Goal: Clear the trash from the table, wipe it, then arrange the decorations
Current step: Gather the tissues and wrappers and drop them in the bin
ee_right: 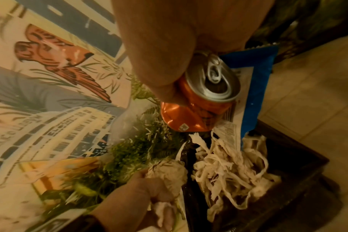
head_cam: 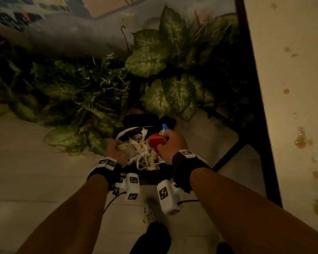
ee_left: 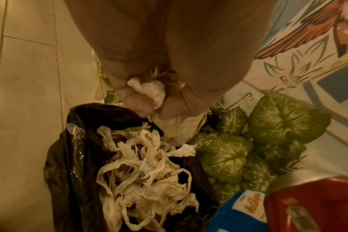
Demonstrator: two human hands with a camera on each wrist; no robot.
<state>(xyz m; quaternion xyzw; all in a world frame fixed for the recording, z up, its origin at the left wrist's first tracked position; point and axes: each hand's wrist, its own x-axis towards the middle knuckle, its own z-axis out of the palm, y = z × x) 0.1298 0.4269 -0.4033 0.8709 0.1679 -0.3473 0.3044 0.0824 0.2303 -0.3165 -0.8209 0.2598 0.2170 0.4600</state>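
A bin lined with a black bag stands on the floor, full of shredded white paper. My left hand grips crumpled napkins over the bin's left edge. My right hand holds a dented orange can together with a blue snack wrapper above the bin's right side.
Leafy green plants crowd the floor behind the bin, against a painted wall mural. To the right stands the white table with brown spill spots and a black leg frame. Pale floor tiles lie to the left.
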